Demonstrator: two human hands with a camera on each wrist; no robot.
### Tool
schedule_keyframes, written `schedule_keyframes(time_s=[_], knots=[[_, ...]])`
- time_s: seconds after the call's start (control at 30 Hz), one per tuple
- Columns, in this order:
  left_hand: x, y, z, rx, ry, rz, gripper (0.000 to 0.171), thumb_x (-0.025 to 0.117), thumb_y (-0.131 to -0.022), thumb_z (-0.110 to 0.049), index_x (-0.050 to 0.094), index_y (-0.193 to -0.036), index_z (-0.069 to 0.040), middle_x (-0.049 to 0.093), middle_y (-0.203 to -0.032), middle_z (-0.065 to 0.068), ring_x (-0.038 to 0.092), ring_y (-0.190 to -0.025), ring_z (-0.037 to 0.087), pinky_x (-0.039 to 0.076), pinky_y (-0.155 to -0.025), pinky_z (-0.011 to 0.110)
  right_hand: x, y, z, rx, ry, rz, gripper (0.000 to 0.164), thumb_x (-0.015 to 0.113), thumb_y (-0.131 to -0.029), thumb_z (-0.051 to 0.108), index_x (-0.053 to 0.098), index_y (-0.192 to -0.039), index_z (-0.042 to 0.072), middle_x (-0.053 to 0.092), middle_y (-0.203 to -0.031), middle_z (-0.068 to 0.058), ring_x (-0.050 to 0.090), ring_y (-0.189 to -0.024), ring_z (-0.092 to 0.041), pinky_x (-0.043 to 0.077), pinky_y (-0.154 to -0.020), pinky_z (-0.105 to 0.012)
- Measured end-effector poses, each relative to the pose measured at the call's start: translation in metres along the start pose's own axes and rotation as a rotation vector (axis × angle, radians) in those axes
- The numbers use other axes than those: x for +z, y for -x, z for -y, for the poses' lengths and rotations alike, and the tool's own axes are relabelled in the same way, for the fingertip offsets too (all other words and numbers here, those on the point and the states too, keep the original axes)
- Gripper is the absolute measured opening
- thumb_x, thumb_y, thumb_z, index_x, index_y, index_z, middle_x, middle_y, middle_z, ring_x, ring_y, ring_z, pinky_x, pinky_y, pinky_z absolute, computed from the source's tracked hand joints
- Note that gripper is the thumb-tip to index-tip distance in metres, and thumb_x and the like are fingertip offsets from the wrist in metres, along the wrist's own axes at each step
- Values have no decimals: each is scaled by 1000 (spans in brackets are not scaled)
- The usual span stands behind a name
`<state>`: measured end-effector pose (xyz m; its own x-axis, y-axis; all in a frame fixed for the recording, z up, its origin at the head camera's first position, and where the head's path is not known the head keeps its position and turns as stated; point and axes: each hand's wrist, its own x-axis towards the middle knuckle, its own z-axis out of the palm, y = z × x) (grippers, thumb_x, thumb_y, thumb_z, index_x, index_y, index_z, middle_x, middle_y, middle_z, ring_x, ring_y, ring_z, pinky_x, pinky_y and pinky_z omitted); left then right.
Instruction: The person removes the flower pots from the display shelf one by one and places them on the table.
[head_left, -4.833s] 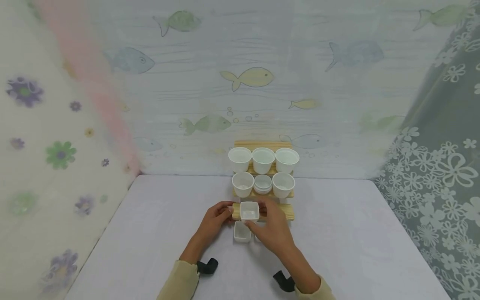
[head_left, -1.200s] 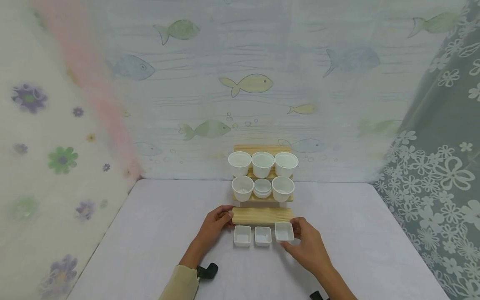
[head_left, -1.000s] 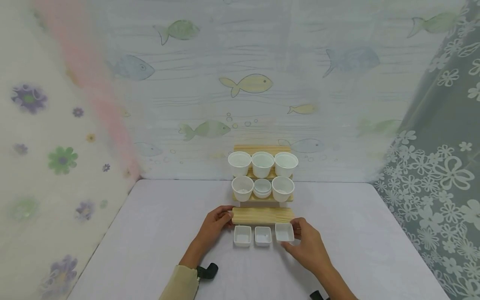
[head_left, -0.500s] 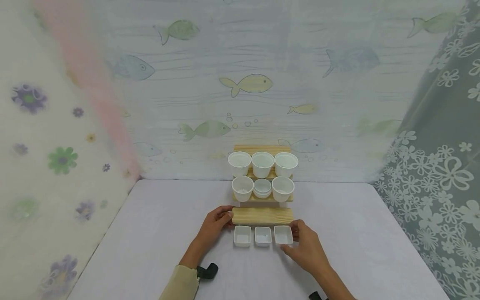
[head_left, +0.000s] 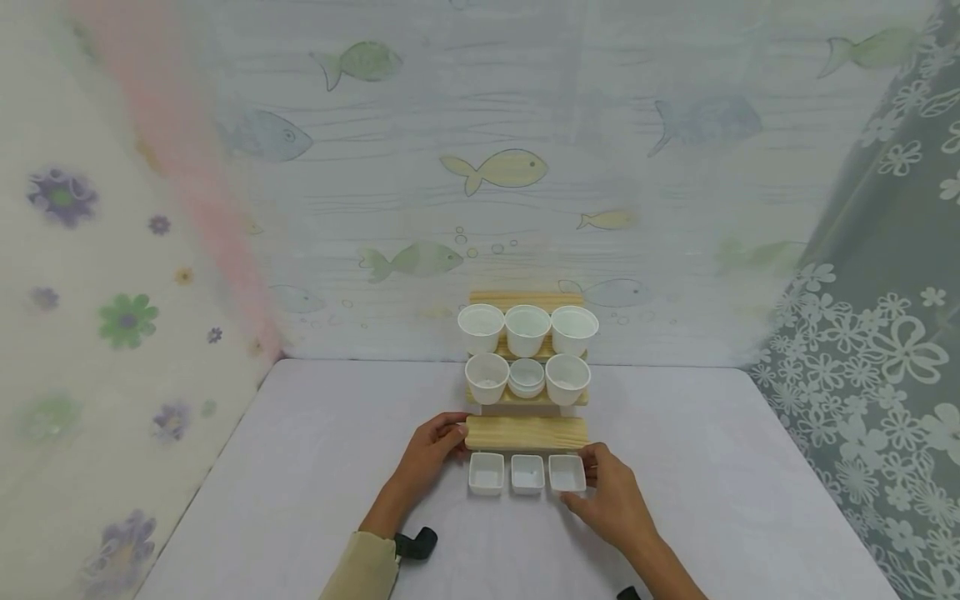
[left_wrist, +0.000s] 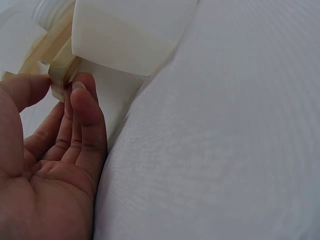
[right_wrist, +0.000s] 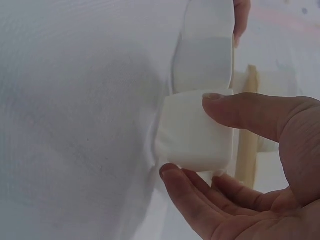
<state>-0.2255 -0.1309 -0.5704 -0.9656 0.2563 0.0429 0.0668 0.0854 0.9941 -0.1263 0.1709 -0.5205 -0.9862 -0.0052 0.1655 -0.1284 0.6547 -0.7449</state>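
In the head view, my right hand (head_left: pixel 611 498) holds a small square white dish (head_left: pixel 567 473) at the right end of a front row. The right wrist view shows the thumb on one side of this dish (right_wrist: pixel 192 137) and fingertips at another side. Left of it stand two similar dishes, a middle one (head_left: pixel 527 474) and a left one (head_left: pixel 487 473). Behind the row lies the lowest board (head_left: pixel 527 432) of a tiered wooden rack. My left hand (head_left: pixel 425 454) pinches that board's left end (left_wrist: pixel 60 67) between thumb and fingers.
On the rack's top tier stand three round white cups (head_left: pixel 482 330). The middle tier (head_left: pixel 577 399) bears two cups (head_left: pixel 487 379) with small stacked bowls (head_left: pixel 527 379) between them. A white cloth (head_left: pixel 315 508) covers the table. Fish-patterned fabric (head_left: pixel 495 108) hangs behind, and a floral curtain (head_left: pixel 885 333) on the right.
The right hand has moved a square dish from over the lowest board to the row's right end, lowering it slightly into line. The left hand keeps its place on the board.
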Motion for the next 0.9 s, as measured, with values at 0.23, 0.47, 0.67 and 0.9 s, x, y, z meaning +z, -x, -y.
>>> schedule_keyframes(time_s=[0.23, 0.47, 0.67, 0.9], knots=[[0, -1, 1, -1, 7, 2, 34, 64, -109, -26, 65, -138, -8, 74, -106, 10, 68, -93, 23, 58, -78, 27, 1, 0, 0, 7, 4, -4, 63, 95, -73, -1, 58, -124, -4, 71, -112, -14, 72, -103, -26, 61, -90, -35], [0, 0, 0, -1, 12, -1, 34, 63, -109, -24, 65, -138, -8, 74, -106, 10, 68, -93, 23, 58, -77, 27, 0, -1, -1, 16, 3, 2, 64, 96, -74, 1, 58, -125, -3, 71, -113, -13, 72, -103, -25, 61, -90, -34], [0, 1, -3, -5, 18, 1, 34, 63, -109, -24, 64, -138, -8, 74, -106, 10, 68, -92, 22, 58, -77, 27, -3, -2, -1, 26, 4, 15, 65, 97, -74, 6, 59, -125, -3, 70, -113, -13, 73, -102, -25, 61, -90, -34], [0, 2, -3, -8, 17, 1, 34, 63, -109, -24, 64, -139, -8, 73, -107, 10, 68, -93, 22, 58, -77, 27, -12, -3, 2, 42, 32, 7, 62, 97, -77, 15, 60, -124, -1, 70, -115, -14, 73, -103, -26, 61, -91, -38]])
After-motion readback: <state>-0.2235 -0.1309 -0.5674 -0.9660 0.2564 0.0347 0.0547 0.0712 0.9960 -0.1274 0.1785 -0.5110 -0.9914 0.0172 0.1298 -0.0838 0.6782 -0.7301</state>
